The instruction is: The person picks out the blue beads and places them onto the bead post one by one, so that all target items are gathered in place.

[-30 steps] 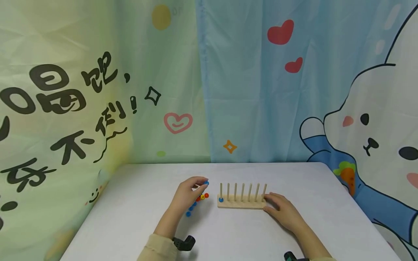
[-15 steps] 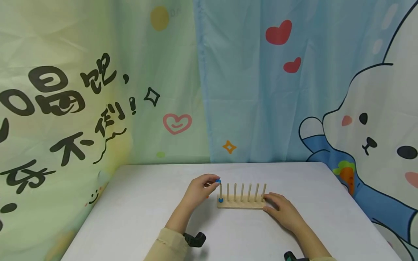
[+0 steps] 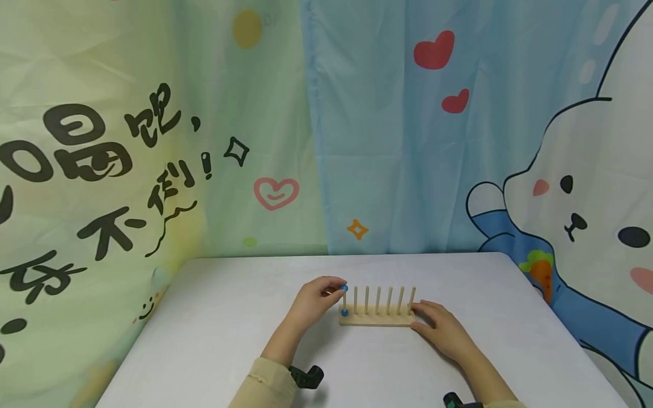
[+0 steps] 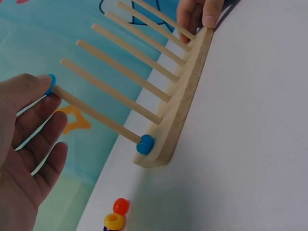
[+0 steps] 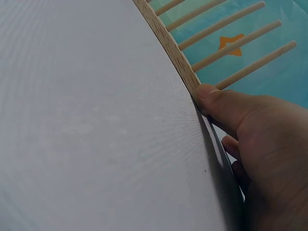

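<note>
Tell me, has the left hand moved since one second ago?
Yes: judged against the wooden peg rack, the left hand has moved rightward in the head view, to its leftmost peg.

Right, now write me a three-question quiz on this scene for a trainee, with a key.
1. How many pegs stand on the wooden rack?

2. Where is the blue bead that the left hand pinches?
A) at the foot of a peg
B) at the tip of an end peg
C) flat on the table

3. True or false: the right hand holds the rack at the end opposite the left hand.

Key: 1. Seven. 2. B. 3. True.
</note>
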Motion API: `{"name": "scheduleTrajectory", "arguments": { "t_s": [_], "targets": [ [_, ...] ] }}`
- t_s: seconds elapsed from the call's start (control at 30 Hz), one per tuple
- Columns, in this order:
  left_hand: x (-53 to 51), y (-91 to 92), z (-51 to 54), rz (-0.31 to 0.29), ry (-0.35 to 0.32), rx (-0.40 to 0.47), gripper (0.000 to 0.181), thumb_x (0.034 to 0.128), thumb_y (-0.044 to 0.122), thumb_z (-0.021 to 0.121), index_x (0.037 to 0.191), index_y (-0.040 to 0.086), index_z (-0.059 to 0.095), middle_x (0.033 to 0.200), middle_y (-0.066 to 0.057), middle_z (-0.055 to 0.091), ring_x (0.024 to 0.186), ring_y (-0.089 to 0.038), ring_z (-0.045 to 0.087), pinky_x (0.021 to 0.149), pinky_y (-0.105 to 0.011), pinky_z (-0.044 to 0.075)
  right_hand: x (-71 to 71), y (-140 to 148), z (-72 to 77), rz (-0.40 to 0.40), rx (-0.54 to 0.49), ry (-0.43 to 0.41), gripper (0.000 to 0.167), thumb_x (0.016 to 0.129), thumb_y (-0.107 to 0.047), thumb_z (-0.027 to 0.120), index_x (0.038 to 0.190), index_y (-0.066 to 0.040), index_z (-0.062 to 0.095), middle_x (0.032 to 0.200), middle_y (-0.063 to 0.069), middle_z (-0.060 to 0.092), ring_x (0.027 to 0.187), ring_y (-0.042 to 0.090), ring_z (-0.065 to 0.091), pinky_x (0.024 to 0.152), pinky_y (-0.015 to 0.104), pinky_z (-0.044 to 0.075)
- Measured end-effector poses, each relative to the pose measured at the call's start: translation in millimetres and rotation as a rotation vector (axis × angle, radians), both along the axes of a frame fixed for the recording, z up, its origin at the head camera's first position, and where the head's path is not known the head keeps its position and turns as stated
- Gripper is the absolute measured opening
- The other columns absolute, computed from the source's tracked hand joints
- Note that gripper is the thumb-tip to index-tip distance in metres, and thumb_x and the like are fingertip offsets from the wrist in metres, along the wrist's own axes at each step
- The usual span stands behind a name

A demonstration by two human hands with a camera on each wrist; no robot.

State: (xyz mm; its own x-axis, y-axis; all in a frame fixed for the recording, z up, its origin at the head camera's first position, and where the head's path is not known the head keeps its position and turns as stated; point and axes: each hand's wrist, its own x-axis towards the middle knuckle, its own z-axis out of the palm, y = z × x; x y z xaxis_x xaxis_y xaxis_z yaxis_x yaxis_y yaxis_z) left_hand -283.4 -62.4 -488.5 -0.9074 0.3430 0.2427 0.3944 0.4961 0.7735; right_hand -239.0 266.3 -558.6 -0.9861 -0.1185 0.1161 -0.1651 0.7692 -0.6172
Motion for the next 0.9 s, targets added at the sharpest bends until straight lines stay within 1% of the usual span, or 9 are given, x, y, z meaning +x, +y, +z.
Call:
{"name": "scheduleTrajectory", "arguments": {
  "t_s": [0.13, 0.27, 0.5, 0.67, 0.77, 0.9],
  "targets": [
    [1.0, -0.1, -5.3, -0.004, -0.028, -0.012, 0.025, 0.0956, 0.029, 0.066, 0.119, 0.020, 0.070, 0.107, 0.004, 0.071, 0.098, -0.012, 0.065, 0.085, -0.027, 0.053, 0.0, 0.7, -0.9, 0.005, -0.001, 0.005, 0.054, 0.091, -0.044, 0.067, 0.136, -0.014, 0.059, 0.145, 0.025, 0.048, 0.134, 0.051, 0.042, 0.103, 0.071, 0.033],
    [1.5, -0.8, -12.8, -0.004, -0.053, -0.013, 0.027, 0.0952, 0.028, 0.067, 0.120, 0.018, 0.069, 0.108, 0.003, 0.071, 0.100, -0.014, 0.066, 0.085, -0.026, 0.053, 0.0, 1.0, -0.8, 0.009, 0.003, 0.013, 0.054, 0.091, -0.043, 0.067, 0.135, -0.013, 0.059, 0.145, 0.025, 0.048, 0.133, 0.051, 0.042, 0.103, 0.071, 0.033],
    [2.0, -3.6, -27.9, -0.016, -0.053, -0.012, 0.029, 0.0954, 0.026, 0.066, 0.121, 0.013, 0.068, 0.113, -0.002, 0.071, 0.101, -0.017, 0.068, 0.086, -0.027, 0.054, -0.2, 0.1, 0.6, 0.010, -0.001, 0.008, 0.055, 0.092, -0.045, 0.066, 0.136, -0.014, 0.058, 0.145, 0.025, 0.048, 0.134, 0.051, 0.042, 0.104, 0.071, 0.032],
    [3.5, -4.8, -37.7, -0.001, -0.103, -0.026, 0.030, 0.0946, 0.029, 0.067, 0.121, 0.016, 0.069, 0.110, 0.000, 0.072, 0.098, -0.015, 0.067, 0.084, -0.028, 0.054, 0.3, -0.5, 1.2, 0.008, -0.003, 0.003, 0.055, 0.092, -0.045, 0.066, 0.136, -0.013, 0.058, 0.146, 0.025, 0.048, 0.134, 0.051, 0.041, 0.104, 0.071, 0.032],
    [4.4, -4.3, -41.4, 0.014, -0.122, -0.036, 0.029, 0.0943, 0.029, 0.068, 0.121, 0.016, 0.069, 0.107, 0.002, 0.072, 0.096, -0.014, 0.066, 0.081, -0.027, 0.053, 0.8, -0.4, 1.6, 0.005, -0.003, 0.000, 0.055, 0.091, -0.044, 0.067, 0.136, -0.014, 0.059, 0.146, 0.025, 0.048, 0.134, 0.051, 0.042, 0.104, 0.071, 0.032],
    [5.5, -3.3, -43.9, 0.021, -0.130, -0.056, 0.029, 0.0947, 0.028, 0.067, 0.121, 0.016, 0.070, 0.106, 0.002, 0.072, 0.096, -0.014, 0.065, 0.079, -0.028, 0.053, 1.1, -0.1, 1.4, 0.008, -0.002, 0.003, 0.055, 0.091, -0.044, 0.067, 0.136, -0.013, 0.059, 0.145, 0.025, 0.048, 0.134, 0.051, 0.042, 0.103, 0.072, 0.032]
  ]
}}
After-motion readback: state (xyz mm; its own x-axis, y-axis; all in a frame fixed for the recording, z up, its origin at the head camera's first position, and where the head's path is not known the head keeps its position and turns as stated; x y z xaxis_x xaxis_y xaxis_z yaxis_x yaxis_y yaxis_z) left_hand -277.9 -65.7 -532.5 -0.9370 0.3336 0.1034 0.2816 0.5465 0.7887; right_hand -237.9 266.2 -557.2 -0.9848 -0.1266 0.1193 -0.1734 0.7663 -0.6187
